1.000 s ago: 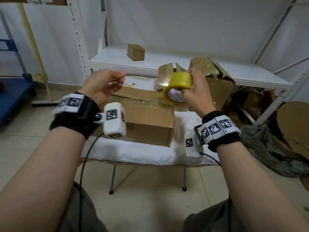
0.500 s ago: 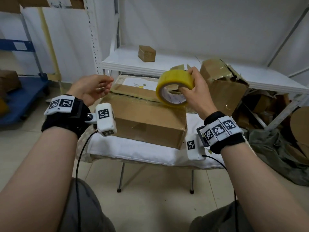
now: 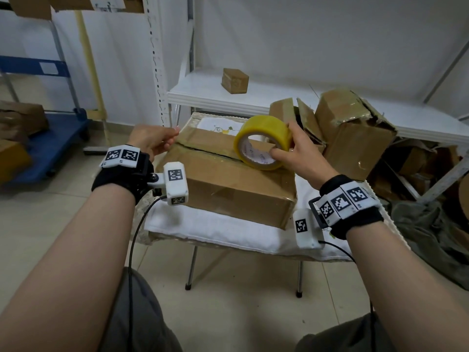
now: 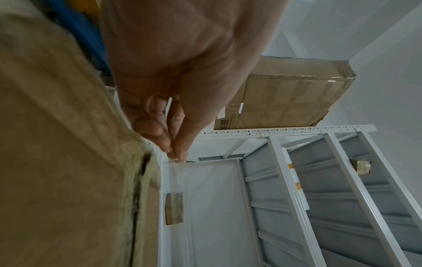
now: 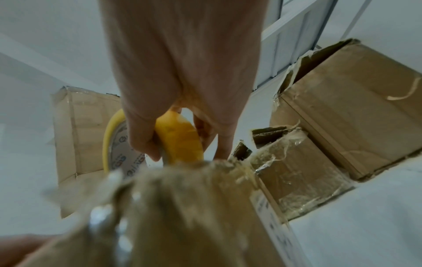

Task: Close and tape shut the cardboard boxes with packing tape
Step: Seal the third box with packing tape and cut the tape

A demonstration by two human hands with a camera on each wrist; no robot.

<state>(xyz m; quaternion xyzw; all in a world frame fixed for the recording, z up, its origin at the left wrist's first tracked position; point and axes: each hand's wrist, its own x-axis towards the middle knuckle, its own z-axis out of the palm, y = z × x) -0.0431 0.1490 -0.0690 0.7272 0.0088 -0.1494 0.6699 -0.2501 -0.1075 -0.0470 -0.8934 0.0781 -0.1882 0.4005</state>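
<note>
Right grip (image 3: 297, 151) curled round yellow tape roll (image 3: 262, 142), roll standing on edge on top of cardboard box (image 3: 228, 184), near its flap seam. Left grip (image 3: 152, 141) pinches fingertips (image 4: 175, 150) together at box's far-left corner. Box sits on white-clothed desk (image 3: 228, 232).

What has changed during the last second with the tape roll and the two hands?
The right hand has brought the yellow tape roll down from the air onto the top of the box. The left hand came down to the box's far left corner, fingertips pinched together. The right hand's hold on the roll is unchanged; the box stayed in place.
</note>
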